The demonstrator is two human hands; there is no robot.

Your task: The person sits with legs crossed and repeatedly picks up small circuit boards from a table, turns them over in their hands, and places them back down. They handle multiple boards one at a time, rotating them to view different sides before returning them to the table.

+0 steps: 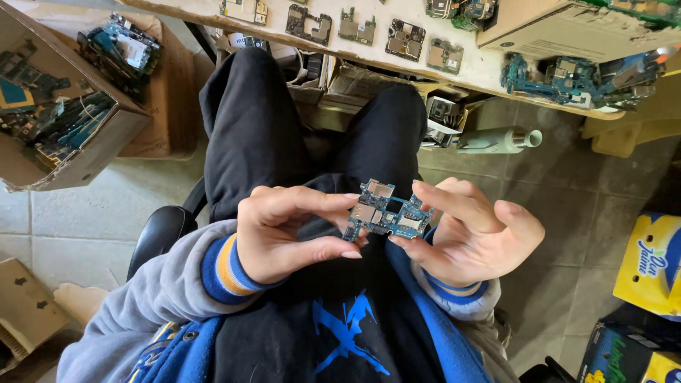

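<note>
Blue circuit board (386, 211) pinched between our left hand (284, 230) at nine o'clock and right hand (468, 237) at three, fingers curled on its edges.

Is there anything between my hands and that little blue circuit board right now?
Nothing visible. The left hand and right hand both grip the blue circuit board directly by its edges, above the lap.

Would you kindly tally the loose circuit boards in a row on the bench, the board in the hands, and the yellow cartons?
Circuit boards in a row along the bench edge: 5, from to
Circuit board held between left hand and right hand: 1
Yellow cartons: 2
Total: 8
</note>
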